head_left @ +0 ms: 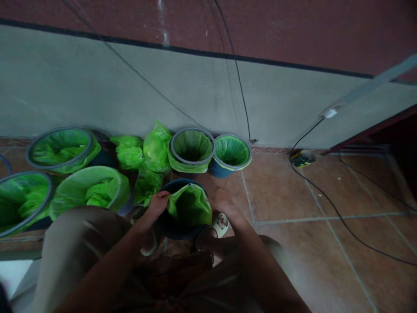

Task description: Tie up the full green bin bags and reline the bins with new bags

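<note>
Between my feet stands a dark blue bin (177, 234) with a green plastic bag (195, 208) hanging inside it, the bag's mouth spread wide. My left hand (159, 204) pinches the bag's edge at the left rim. On the opposite side my right hand (222, 201) is by the bag and the bin's right rim. Its fingers are smeared by motion, so I cannot tell whether it grips the bag. The lower part of the bin's inside is dark.
Several green-lined bins stand near the wall, including a bin with a grey rim (192, 161) and a pale-rimmed one (122, 191). Filled green bags (156, 150) lie between them. A black cable (339, 224) crosses the tiles at right, near a small can (302, 158).
</note>
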Demonstrator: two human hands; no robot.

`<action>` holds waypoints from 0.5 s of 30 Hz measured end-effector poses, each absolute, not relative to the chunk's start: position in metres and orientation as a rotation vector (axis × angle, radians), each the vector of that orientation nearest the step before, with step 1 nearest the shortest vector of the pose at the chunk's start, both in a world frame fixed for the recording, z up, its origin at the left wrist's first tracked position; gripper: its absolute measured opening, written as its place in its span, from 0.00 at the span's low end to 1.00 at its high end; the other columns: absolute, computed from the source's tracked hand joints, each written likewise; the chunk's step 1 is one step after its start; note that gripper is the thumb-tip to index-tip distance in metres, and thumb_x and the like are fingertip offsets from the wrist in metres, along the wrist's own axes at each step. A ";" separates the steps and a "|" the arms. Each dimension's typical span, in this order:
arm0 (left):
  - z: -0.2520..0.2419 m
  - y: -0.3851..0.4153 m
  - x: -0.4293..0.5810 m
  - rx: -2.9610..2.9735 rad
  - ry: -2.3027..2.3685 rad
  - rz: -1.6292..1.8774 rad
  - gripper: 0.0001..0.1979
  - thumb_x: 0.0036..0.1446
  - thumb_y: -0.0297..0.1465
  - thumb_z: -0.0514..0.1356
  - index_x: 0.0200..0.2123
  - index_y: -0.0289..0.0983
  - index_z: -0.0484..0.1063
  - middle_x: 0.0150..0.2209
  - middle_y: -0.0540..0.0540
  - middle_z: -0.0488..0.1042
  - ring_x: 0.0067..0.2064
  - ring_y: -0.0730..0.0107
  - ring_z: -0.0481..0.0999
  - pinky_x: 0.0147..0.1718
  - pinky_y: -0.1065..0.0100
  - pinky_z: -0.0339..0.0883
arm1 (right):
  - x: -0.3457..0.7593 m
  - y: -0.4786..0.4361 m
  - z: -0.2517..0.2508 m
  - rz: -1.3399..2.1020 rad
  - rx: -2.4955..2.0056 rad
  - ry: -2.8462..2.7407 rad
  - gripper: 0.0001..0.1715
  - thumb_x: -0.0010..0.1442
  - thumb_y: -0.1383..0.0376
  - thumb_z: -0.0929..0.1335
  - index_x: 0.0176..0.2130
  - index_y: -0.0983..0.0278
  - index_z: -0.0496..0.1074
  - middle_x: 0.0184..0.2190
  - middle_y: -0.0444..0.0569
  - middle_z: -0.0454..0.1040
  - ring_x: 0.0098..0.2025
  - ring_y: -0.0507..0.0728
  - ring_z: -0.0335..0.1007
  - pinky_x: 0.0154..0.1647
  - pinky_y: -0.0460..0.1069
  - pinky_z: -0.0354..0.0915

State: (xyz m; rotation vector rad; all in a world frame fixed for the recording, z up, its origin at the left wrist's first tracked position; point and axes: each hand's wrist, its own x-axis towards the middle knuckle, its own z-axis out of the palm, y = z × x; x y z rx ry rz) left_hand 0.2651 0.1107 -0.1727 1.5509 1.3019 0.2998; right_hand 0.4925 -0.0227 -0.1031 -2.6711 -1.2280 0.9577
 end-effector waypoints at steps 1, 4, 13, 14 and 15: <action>-0.165 0.116 0.266 1.639 1.248 0.237 0.10 0.45 0.27 0.53 0.25 0.37 0.74 0.22 0.51 0.72 0.24 0.71 0.69 0.25 0.72 0.63 | 0.491 -0.019 -0.104 0.901 -2.679 -1.233 0.23 0.58 0.53 0.69 0.45 0.67 0.77 0.43 0.61 0.78 0.49 0.65 0.74 0.46 0.53 0.69; -0.142 0.132 0.273 1.972 1.022 -0.025 0.15 0.45 0.25 0.50 0.28 0.38 0.77 0.24 0.52 0.75 0.26 0.71 0.72 0.29 0.72 0.64 | 0.481 -0.006 -0.113 0.831 -2.467 -1.392 0.26 0.63 0.61 0.64 0.58 0.65 0.67 0.51 0.56 0.75 0.54 0.59 0.70 0.55 0.50 0.64; -0.121 0.153 0.313 2.685 0.514 -0.122 0.16 0.51 0.21 0.52 0.36 0.38 0.79 0.41 0.44 0.78 0.46 0.62 0.76 0.50 0.64 0.65 | 0.455 0.003 -0.148 1.165 -2.377 -1.620 0.14 0.57 0.70 0.66 0.41 0.67 0.78 0.43 0.56 0.79 0.47 0.63 0.74 0.47 0.51 0.66; -0.119 0.154 0.316 2.717 0.663 -0.006 0.17 0.54 0.22 0.52 0.42 0.36 0.77 0.45 0.41 0.77 0.50 0.59 0.74 0.54 0.61 0.63 | 0.451 0.001 -0.150 1.255 -2.367 -1.554 0.10 0.55 0.70 0.67 0.37 0.69 0.78 0.39 0.56 0.79 0.44 0.62 0.75 0.43 0.50 0.67; -0.117 0.153 0.318 2.715 0.834 0.122 0.18 0.55 0.23 0.52 0.48 0.35 0.75 0.50 0.38 0.75 0.54 0.55 0.71 0.57 0.58 0.60 | 0.447 0.000 -0.153 1.355 -2.330 -1.421 0.08 0.54 0.70 0.68 0.34 0.69 0.77 0.35 0.55 0.79 0.40 0.60 0.76 0.39 0.49 0.68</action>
